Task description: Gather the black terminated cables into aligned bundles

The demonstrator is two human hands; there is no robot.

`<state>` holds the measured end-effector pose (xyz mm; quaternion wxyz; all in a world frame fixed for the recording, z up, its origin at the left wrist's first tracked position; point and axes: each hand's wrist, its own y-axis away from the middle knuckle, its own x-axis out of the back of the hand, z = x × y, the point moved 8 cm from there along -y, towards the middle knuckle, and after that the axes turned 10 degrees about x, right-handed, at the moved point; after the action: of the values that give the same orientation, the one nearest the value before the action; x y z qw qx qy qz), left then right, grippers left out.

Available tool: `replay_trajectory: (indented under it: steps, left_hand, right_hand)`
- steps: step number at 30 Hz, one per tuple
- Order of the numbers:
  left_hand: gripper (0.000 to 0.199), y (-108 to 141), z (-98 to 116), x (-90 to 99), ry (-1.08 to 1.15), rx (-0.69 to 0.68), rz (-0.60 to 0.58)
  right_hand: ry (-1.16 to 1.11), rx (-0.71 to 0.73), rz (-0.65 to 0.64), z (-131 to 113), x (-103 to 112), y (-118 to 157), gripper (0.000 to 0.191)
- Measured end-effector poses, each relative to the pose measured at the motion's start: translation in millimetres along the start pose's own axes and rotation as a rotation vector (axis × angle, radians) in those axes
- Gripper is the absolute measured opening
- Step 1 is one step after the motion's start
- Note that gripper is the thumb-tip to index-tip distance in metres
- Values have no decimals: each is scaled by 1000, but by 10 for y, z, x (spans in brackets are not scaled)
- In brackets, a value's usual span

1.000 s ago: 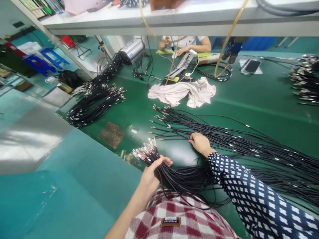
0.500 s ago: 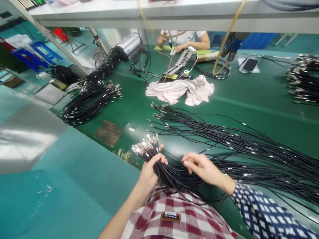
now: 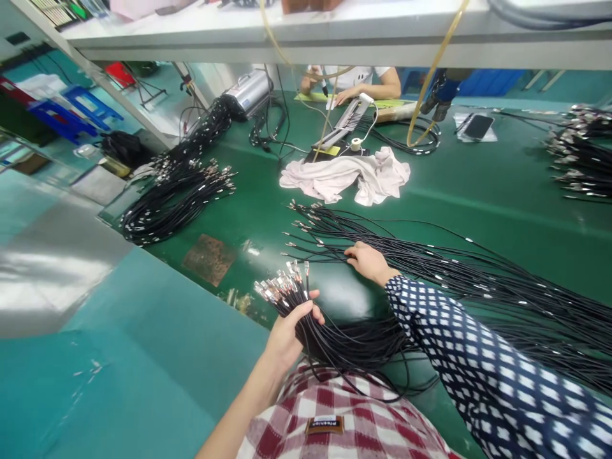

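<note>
My left hand (image 3: 289, 328) is wrapped round a thick bundle of black cables (image 3: 354, 344), close below their metal-tipped ends. Those terminals fan out up and to the left, above my thumb. The rest of the bundle sags across my lap and runs off to the right, partly behind my right sleeve. Farther back on the table lies a looser spread of black cables (image 3: 454, 268) with small white tags. At its near-left edge, my right hand (image 3: 370, 261) has its fingertips pinched on a cable, just short of the terminal ends.
A crumpled pale cloth (image 3: 347, 175) lies beyond the cables. Coiled cables (image 3: 174, 201) sit at the left, and another tipped bundle (image 3: 583, 153) at the right. A phone (image 3: 479, 126) rests on the green table (image 3: 516, 191). Across it, a person's hand (image 3: 347, 95) works under the shelf (image 3: 335, 48).
My right hand has moved up and left from the near bundle to the loose spread of cables. My left hand still grips its bundle in nearly the same place.
</note>
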<state>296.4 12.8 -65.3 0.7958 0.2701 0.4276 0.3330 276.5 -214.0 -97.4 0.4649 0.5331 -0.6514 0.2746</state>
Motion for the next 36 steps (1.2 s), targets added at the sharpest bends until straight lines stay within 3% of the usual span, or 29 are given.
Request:
replay_trajectory:
  steps: [3,6,13,19,23,27,30,36]
  left_hand:
    - [26,18,-20,40,-22,15,27]
    - [21,16,-18,53,-24,4,14]
    - [14,-21,-5,65,41,-22,-30]
    - [21,-3,-11,3,83,-53,-65]
    - [38,20,22,-35,67,-76,-56]
    - [34,47,5,-54,46,-45,-72]
    - [31,96,0,-84,-10,-49,-72]
    - [34,275,-19,-241,-131,-93,-77]
  right_hand:
    - [51,16,25,73,-174,-85,13]
    - [74,85,39,35,-218,-41,14]
    - [-1,92,166,-19,7,161,15]
    - [-586,114,381,-310,337,764,22]
    - [-693,131,319,-599,220,1317,19]
    - [-652,171,206,-810,-9,1710,24]
    - [-559,208,154,-927,-59,1827,28]
    - [-356,278,129,-1068,74,1949,37]
